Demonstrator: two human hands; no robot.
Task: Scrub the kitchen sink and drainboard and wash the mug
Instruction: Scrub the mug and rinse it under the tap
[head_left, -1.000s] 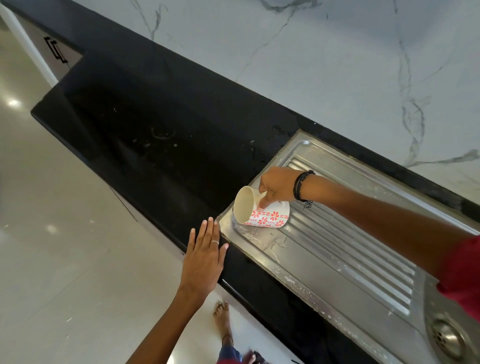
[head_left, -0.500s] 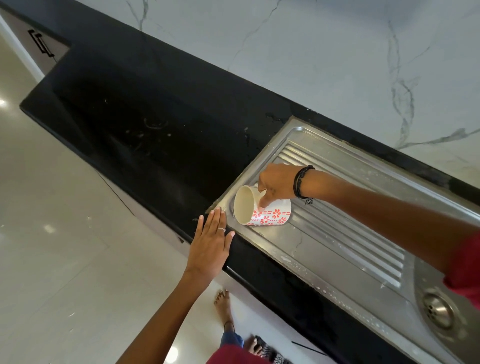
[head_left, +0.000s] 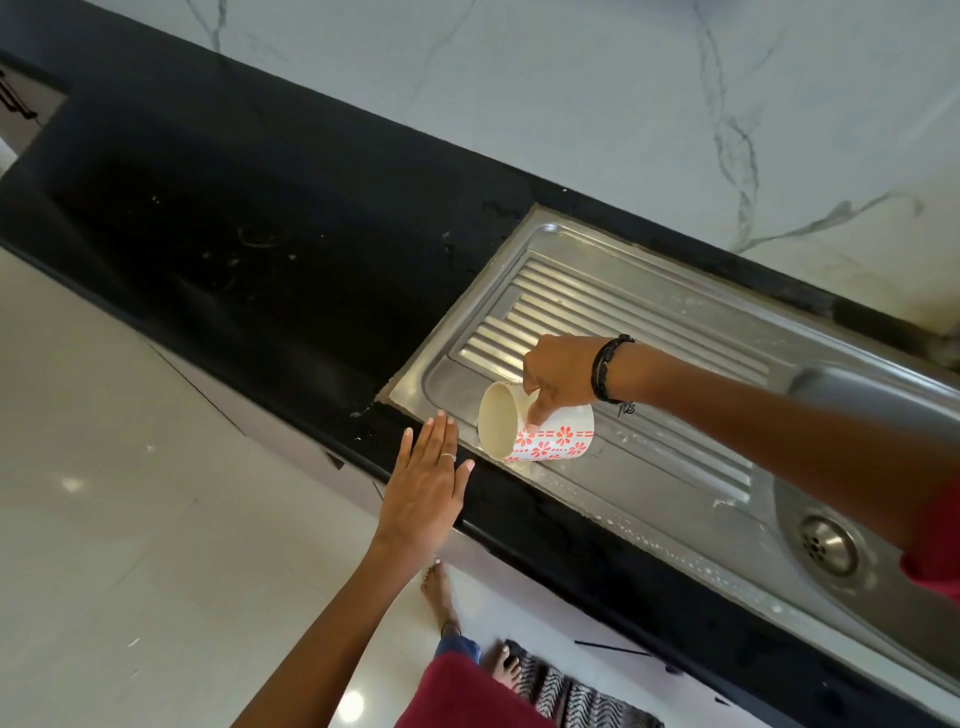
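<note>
While gripped, mug (head_left: 540, 428) sideways, mouth leftward

The mug's (head_left: 540, 434) handle is hidden behind the right hand (head_left: 561, 376), so its grip there cannot be made out. The sink (head_left: 810, 525) bowl is cut off by the picture's right edge and partly covered by the right forearm. The worktop (head_left: 260, 249) runs out at the bottom right corner.

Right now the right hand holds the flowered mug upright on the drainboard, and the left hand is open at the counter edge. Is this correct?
Not quite. In the head view the right hand holds the mug tipped on its side over the drainboard, mouth facing the open left hand at the counter edge.
</note>
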